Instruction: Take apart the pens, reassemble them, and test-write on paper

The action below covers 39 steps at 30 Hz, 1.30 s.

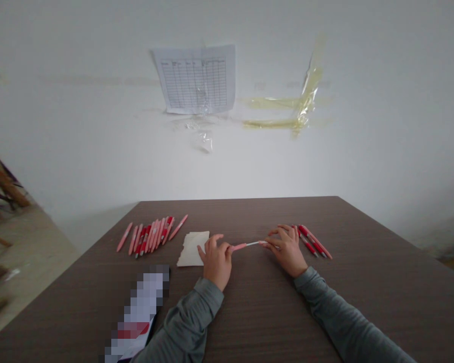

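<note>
My left hand (pixel 217 259) is closed on a pink pen barrel (pixel 238 247), over the right edge of a torn piece of white paper (pixel 192 249). A thin white pen refill (pixel 252 243) runs from the barrel's end to my right hand (pixel 287 247), whose fingers pinch its far end. Whether another pen part sits in those right fingertips I cannot make out. Several pink and red pens (pixel 151 235) lie side by side left of the paper. A few more red and pink pens (pixel 313 241) lie just right of my right hand, partly hidden by it.
A blurred-out flat item (pixel 142 307) with a dark edge lies at the front left, by my left sleeve. The brown table (pixel 242 217) meets a white wall, where a printed sheet (pixel 199 80) and yellowed tape (pixel 302 108) are stuck.
</note>
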{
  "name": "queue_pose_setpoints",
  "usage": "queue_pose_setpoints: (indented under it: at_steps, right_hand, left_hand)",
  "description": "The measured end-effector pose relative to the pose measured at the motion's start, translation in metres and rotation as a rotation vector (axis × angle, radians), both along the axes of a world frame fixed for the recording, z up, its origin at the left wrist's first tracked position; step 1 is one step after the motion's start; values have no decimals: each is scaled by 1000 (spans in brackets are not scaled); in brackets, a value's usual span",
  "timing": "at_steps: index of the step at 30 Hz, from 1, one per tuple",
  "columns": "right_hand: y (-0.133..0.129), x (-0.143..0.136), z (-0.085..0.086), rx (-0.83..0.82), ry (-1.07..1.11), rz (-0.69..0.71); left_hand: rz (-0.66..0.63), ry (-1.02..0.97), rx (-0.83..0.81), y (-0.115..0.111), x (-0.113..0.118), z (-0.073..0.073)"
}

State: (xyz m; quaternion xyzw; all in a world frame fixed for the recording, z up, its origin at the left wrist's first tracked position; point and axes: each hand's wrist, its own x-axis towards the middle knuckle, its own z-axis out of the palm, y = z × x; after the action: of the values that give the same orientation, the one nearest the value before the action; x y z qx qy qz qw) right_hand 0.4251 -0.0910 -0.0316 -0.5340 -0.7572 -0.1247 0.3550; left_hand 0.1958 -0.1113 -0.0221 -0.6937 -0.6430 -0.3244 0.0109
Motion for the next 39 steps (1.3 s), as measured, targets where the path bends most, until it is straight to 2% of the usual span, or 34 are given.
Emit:
queue_pose_setpoints:
  at_steps: [9, 19, 23, 28, 39]
  right_hand:
    - [0, 3, 2, -4, 28, -50]
    - [-1, 2, 2, -18, 13, -45]
    - [-2, 1, 3, -33, 9, -53]
    - [-2, 1, 1, -34, 9, -52]
    - [0, 1, -3, -42, 18, -27]
  left_hand:
    - [93, 22, -29, 1, 0, 3]
    - [248, 156, 28, 1, -4, 4]
    - [260, 247, 64, 2, -6, 3]
    - [272, 310, 4, 3, -7, -2]
    - [272, 327, -58, 4, -8, -3]
